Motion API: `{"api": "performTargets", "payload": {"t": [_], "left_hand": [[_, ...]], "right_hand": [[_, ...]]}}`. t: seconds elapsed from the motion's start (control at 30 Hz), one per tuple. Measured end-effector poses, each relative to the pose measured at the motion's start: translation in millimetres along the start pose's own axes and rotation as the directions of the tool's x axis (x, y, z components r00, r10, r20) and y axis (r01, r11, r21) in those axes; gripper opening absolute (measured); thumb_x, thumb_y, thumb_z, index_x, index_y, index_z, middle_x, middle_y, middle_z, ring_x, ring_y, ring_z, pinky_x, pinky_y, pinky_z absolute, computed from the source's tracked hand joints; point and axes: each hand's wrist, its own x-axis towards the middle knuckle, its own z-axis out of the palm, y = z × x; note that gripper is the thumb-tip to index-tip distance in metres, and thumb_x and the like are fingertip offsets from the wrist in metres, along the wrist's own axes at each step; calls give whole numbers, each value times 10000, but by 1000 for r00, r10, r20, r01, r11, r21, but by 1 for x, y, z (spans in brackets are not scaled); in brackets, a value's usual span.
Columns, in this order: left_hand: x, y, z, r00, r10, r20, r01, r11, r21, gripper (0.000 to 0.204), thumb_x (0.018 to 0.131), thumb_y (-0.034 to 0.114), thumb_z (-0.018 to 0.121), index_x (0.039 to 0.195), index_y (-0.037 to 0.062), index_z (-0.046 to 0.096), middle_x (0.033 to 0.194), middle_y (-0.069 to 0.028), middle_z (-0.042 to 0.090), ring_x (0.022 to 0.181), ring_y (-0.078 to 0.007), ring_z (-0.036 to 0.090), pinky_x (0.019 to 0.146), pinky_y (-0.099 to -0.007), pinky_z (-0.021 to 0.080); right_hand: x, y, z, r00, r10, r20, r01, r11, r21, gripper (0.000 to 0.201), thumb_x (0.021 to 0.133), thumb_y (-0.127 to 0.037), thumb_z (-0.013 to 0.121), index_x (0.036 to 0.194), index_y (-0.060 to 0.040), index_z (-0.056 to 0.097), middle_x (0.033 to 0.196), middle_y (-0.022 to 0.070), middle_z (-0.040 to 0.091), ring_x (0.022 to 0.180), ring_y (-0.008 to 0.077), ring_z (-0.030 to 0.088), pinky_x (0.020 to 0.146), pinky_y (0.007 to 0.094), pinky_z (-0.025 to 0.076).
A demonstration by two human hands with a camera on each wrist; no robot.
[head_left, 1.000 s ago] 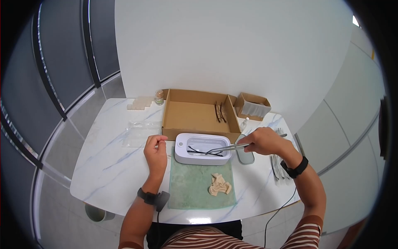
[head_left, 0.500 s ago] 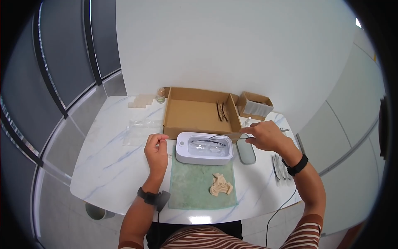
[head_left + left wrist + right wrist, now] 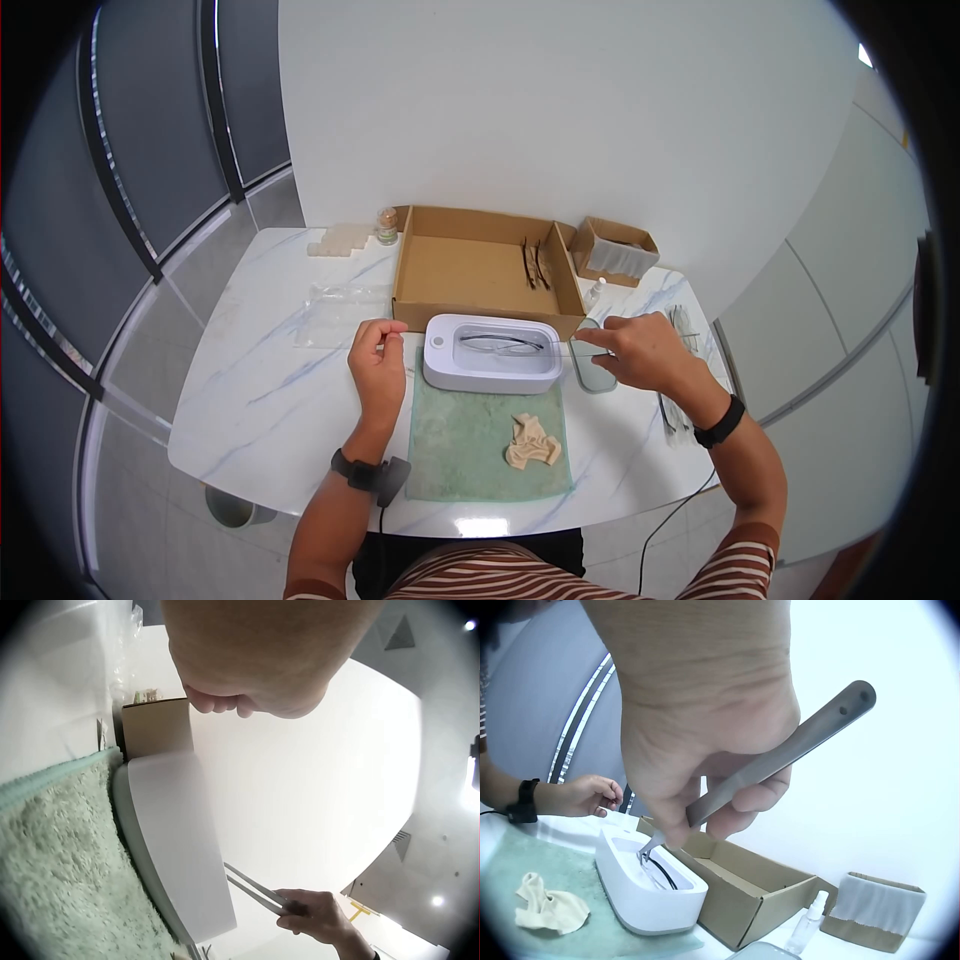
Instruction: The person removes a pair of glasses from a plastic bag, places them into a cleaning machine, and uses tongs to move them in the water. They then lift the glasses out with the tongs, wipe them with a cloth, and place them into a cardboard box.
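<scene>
My right hand (image 3: 640, 350) grips long metal tweezers (image 3: 780, 757), their tips reaching into a white, oblong cleaner basin (image 3: 490, 380). Inside it lies a pair of dark-topped, clear-lensed eyeglasses (image 3: 502, 344), close to the tweezer tips in the right wrist view. Off the basin's left end, my left hand (image 3: 378, 368) hovers with fingers loosely curled and nothing in them. From the left wrist view the basin's outer wall (image 3: 176, 847) hides the eyeglasses.
Behind the basin stands a cardboard box (image 3: 470, 262) with more eyeglasses at its right side. A green cloth (image 3: 470, 450) bears a crumpled beige cloth (image 3: 532, 442). At right are a grey-green case (image 3: 597, 375), a spray bottle (image 3: 595, 293), a small carton (image 3: 615, 252) and plastic-wrapped items (image 3: 680, 400).
The eyeglasses have shifted from the basin's front to lie lengthwise farther back and lower inside. My right hand rose slightly, then came down with the tweezers. My left hand has stayed nearly still.
</scene>
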Motion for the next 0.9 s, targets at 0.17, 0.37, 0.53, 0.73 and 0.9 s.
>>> {"api": "performTargets", "payload": {"t": [0.17, 0.37, 0.53, 0.73, 0.9], "left_hand": [[-1, -1, 1, 1000, 2, 9, -2, 1000, -14, 152, 918, -19, 530, 946, 5, 677, 954, -7, 611, 779, -61, 560, 646, -220, 487], [-1, 2, 2, 1000, -12, 4, 12, 1000, -20, 149, 916, -16, 532, 944, 3, 678, 934, -8, 613, 773, -61, 559, 646, -223, 489], [-2, 3, 4, 999, -46, -9, 45, 998, -47, 129, 912, -59, 553, 931, -13, 672, 908, -45, 621, 746, -105, 570, 658, -243, 448], [-3, 4, 5, 999, -44, -16, 43, 998, -52, 125, 912, -53, 558, 934, -12, 674, 909, -46, 621, 752, -108, 574, 658, -247, 449], [-3, 4, 3, 1000, -24, -14, 24, 999, -34, 128, 912, -53, 558, 935, -10, 676, 913, -46, 622, 754, -112, 578, 660, -247, 452]], "right_hand": [[-5, -7, 10, 999, 33, 12, -32, 998, -59, 380, 835, -216, 765, 1209, -190, 702, 805, 60, 680, 665, 276, 679, 578, 397, 521], [0, -13, 16, 998, 59, 21, -56, 993, -102, 356, 851, -227, 757, 1201, -190, 701, 830, 54, 687, 683, 270, 688, 581, 395, 525], [8, -6, 12, 993, 85, 86, -81, 995, -51, 348, 854, -239, 753, 1197, -202, 717, 828, 63, 703, 729, 281, 700, 623, 412, 534], [14, 21, 6, 975, 58, 215, -100, 976, 193, 321, 842, -221, 773, 1157, -167, 752, 875, 109, 743, 801, 325, 693, 709, 427, 528], [18, 25, 10, 980, 91, 177, -117, 983, 143, 348, 886, -261, 732, 1219, -158, 726, 820, 140, 717, 830, 341, 686, 721, 441, 527]]}}
